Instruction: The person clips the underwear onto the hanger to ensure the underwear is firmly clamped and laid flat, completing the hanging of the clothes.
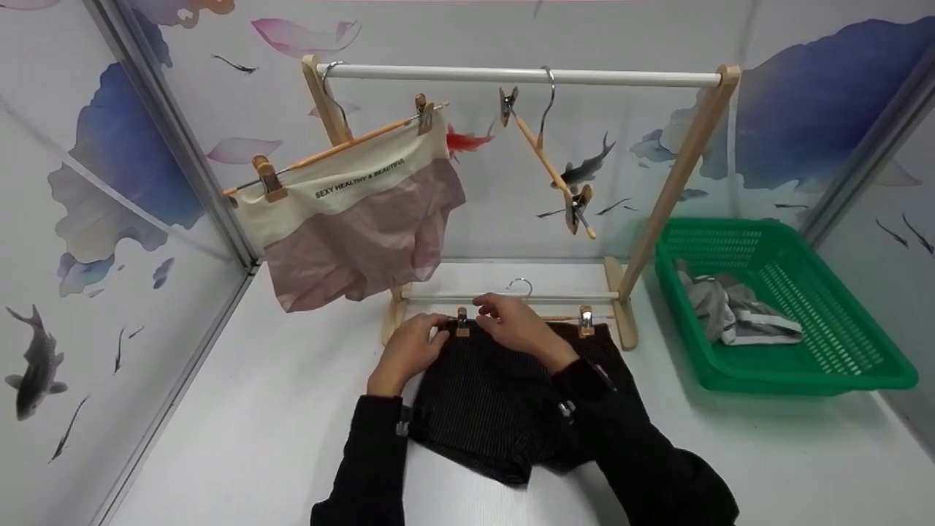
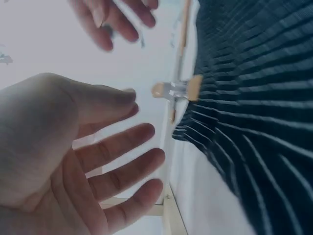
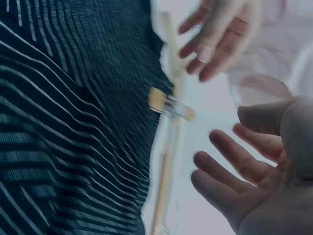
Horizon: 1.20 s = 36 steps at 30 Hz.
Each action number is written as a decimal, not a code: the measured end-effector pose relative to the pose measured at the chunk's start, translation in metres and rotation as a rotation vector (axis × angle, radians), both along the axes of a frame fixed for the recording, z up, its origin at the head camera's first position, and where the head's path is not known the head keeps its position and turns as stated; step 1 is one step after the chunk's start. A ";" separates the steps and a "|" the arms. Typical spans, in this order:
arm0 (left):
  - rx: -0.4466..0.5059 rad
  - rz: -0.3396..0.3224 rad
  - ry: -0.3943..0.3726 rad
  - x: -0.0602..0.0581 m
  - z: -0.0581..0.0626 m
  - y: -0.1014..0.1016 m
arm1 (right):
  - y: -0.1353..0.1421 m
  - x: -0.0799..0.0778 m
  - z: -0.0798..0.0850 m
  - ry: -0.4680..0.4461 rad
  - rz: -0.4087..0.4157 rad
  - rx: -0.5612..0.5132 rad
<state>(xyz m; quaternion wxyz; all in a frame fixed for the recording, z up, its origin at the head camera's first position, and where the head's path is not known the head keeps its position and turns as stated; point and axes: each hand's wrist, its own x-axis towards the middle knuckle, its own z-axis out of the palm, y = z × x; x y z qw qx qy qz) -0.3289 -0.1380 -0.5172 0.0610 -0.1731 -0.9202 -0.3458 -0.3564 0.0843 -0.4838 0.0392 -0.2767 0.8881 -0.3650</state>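
Observation:
Black shorts [image 1: 482, 398] with thin pale stripes lie on the white table, clipped at the waistband to a wooden hanger [image 1: 562, 318]. My left hand [image 1: 413, 347] is just left of the hanger's left clip [image 1: 462, 323]. To the right of that clip is my right hand [image 1: 520, 327]. In the left wrist view my left hand [image 2: 98, 152] has loosely bent fingers, apart from the clip [image 2: 178, 91]. The right wrist view shows my right hand [image 3: 249, 171] with spread fingers and nothing in them. The right clip [image 1: 586, 321] grips the waistband's other end.
Behind stands a rack with a white rail [image 1: 453, 73]. Pink-and-cream shorts [image 1: 365, 219] hang there on a hanger at left; a bare clip hanger [image 1: 540, 153] hangs beside them. A green basket [image 1: 774, 380] at right holds grey-and-white cloth [image 1: 738, 310].

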 end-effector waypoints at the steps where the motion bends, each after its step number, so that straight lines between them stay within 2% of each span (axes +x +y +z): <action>1: -0.024 0.009 0.007 0.000 -0.002 0.000 | -0.005 -0.001 -0.003 0.020 -0.003 0.014; 3: -0.062 0.009 0.026 0.000 -0.004 -0.001 | -0.014 -0.003 -0.009 0.065 -0.014 0.040; 5: -0.082 -0.018 0.036 0.000 -0.006 -0.002 | -0.021 -0.004 -0.014 0.120 -0.021 0.065; 10: -0.044 -0.175 0.037 0.000 -0.007 -0.007 | -0.029 -0.008 -0.025 0.213 -0.071 0.112; 12: -0.028 -0.200 0.019 0.001 -0.007 -0.007 | -0.031 -0.009 -0.028 0.216 -0.101 0.114; 14: -0.035 -0.185 0.017 0.000 -0.007 -0.006 | -0.033 -0.010 -0.029 0.206 -0.124 0.105; 19: -0.079 -0.095 0.017 -0.002 -0.009 -0.002 | -0.038 -0.010 -0.032 0.196 -0.171 0.104; 25: -0.100 -0.054 0.043 -0.003 -0.012 -0.003 | -0.044 -0.011 -0.035 0.225 -0.182 0.167; 30: -0.104 -0.004 0.018 -0.003 -0.013 -0.001 | -0.046 -0.010 -0.037 0.242 -0.194 0.199; 32: -0.095 -0.002 0.005 -0.003 -0.013 -0.001 | -0.046 -0.010 -0.040 0.273 -0.195 0.229; 36: -0.095 -0.038 -0.018 -0.004 -0.014 -0.001 | -0.046 -0.012 -0.047 0.356 -0.193 0.311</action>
